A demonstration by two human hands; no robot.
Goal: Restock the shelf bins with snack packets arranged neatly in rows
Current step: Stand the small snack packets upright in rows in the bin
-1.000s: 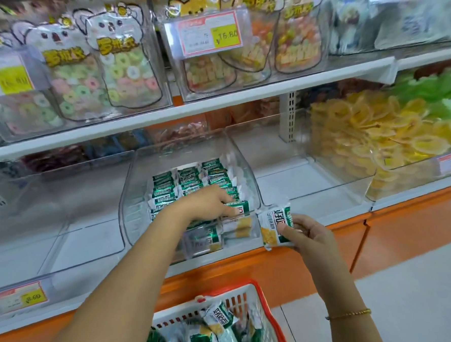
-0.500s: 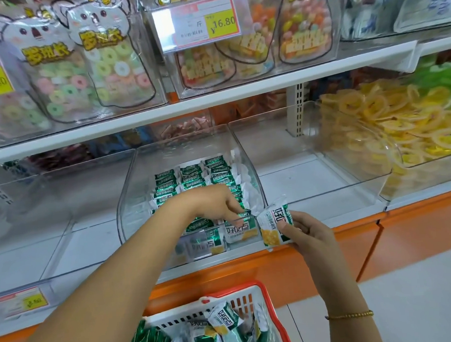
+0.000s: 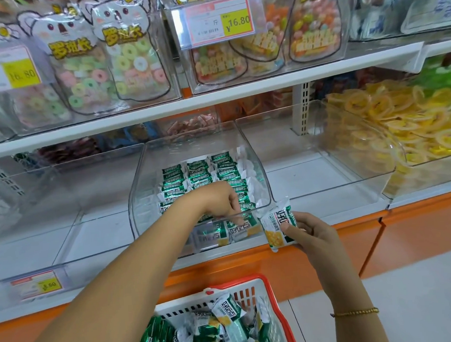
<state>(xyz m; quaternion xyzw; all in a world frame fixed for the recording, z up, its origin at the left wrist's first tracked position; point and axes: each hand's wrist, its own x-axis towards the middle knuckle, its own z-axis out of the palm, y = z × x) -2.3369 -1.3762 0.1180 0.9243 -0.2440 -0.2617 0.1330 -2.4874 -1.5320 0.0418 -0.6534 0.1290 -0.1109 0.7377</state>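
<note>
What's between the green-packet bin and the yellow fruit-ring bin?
One clear bin, with no stock visible inside it, shown in the head view.

A snack shop: price tags reading 16.80 on clear bins along white shelves, red basket below.

Was lit brightly and evenly by diffuse white light, with only a faint shadow under the white shelf and soft glare streaking the clear bin walls and the glossy candy bags. Looked fairly sharp in the middle, on the snack packets, yet smeared toward both sides, around the left price tag and the yellow rings. Bowed the shelf lines with wide-angle distortion.
</note>
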